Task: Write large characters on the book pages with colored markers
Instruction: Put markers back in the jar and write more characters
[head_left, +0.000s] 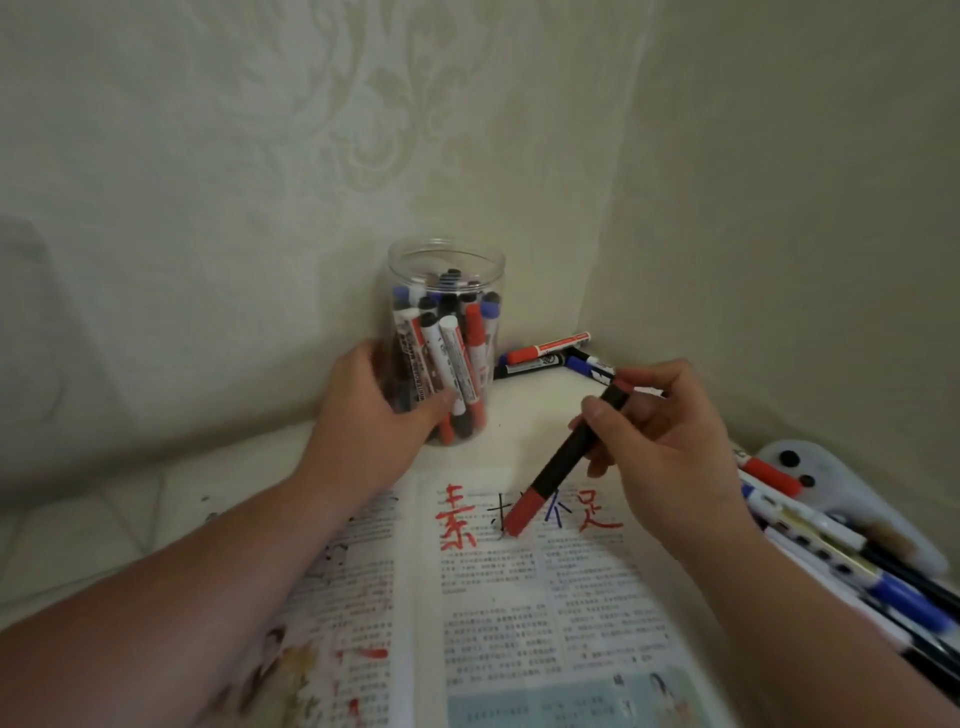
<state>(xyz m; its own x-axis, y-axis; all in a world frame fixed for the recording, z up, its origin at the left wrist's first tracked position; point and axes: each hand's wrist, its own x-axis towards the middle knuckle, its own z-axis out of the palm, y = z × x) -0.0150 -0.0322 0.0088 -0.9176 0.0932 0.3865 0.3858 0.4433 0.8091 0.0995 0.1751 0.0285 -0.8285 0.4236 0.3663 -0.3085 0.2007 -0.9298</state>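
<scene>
An open book (519, 597) lies on the white surface, with large red, black and blue characters written along the top of its right page. My right hand (670, 441) grips a black marker with a red end (556, 467), its lower end touching the page beside the black character. My left hand (374, 410) wraps around a clear plastic jar (447, 291) holding several markers, standing upright just beyond the book.
Three loose markers (550, 353) lie in the corner by the wall behind the jar. A pile of several markers (841, 556) and a white plastic piece (831, 467) sit at the right edge. Wallpapered walls close in at the back and right.
</scene>
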